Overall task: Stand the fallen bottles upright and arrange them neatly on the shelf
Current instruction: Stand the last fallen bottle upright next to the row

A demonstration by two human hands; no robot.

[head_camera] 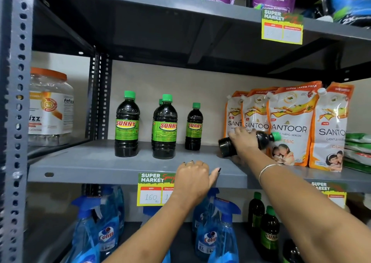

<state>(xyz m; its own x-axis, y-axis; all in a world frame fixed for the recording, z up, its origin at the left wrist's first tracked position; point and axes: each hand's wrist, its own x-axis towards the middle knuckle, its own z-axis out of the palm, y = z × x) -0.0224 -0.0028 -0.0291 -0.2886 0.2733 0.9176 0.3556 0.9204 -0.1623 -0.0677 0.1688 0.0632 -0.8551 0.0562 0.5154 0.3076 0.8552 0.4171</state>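
Observation:
Dark Sunny bottles with green caps stand upright on the grey shelf (84, 163): one at the left (126, 124), a pair one behind the other in the middle (164, 127), and a smaller one (194, 127) further right. My right hand (244, 140) is closed around another dark bottle (227, 147) that lies on its side, raised off the shelf, base toward me and green cap pointing right against the pouches. My left hand (192, 177) rests on the shelf's front edge, fingers curled over it.
Orange-and-white Santoor hand-wash pouches (289, 122) stand at the right, touching the tilted bottle's cap. A plastic jar (50, 106) sits on the neighbouring rack at the left. Blue Colin spray bottles (106, 228) and more dark bottles (269, 230) fill the shelf below. Purple pouches hang above.

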